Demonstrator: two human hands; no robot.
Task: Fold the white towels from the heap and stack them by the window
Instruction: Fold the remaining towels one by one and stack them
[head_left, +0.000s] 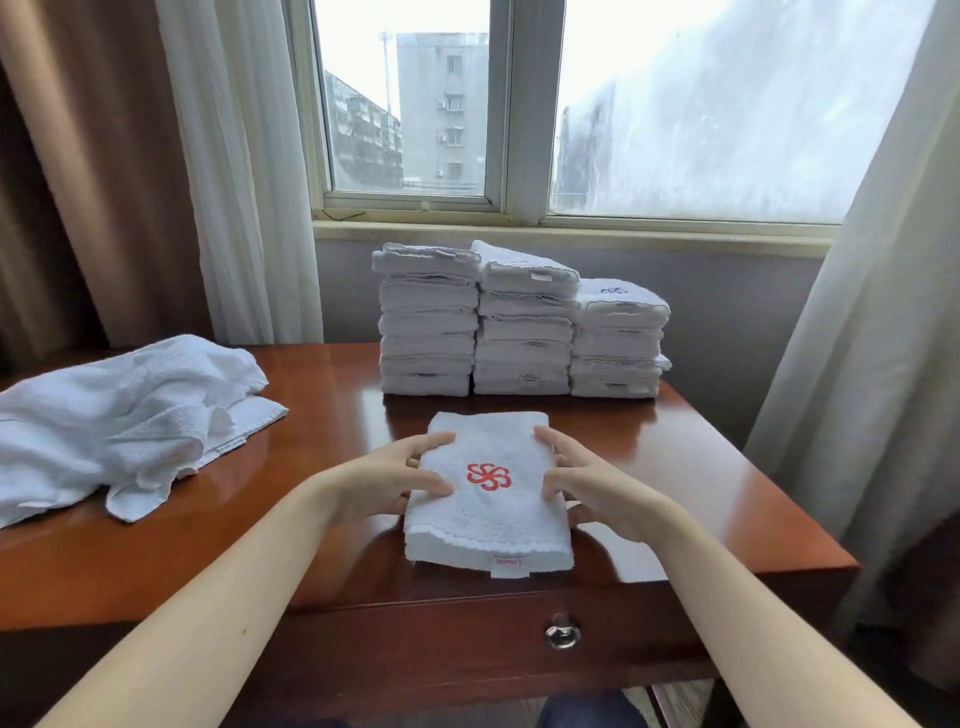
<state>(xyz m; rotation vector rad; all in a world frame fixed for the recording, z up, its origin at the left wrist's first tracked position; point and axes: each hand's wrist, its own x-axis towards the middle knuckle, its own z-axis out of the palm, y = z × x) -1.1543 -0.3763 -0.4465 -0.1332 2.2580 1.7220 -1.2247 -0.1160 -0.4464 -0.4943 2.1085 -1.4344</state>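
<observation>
Gripping both long sides of the folded white terry towel (488, 519) in curled fingers (431, 442), your left hand (384, 480) and right hand (592, 483) flank it, its long axis pointing at the folded white towel stacks (524, 338).

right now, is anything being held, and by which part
The folded towel with the red emblem: the left hand grips its left edge, the right hand its right edge.
</observation>
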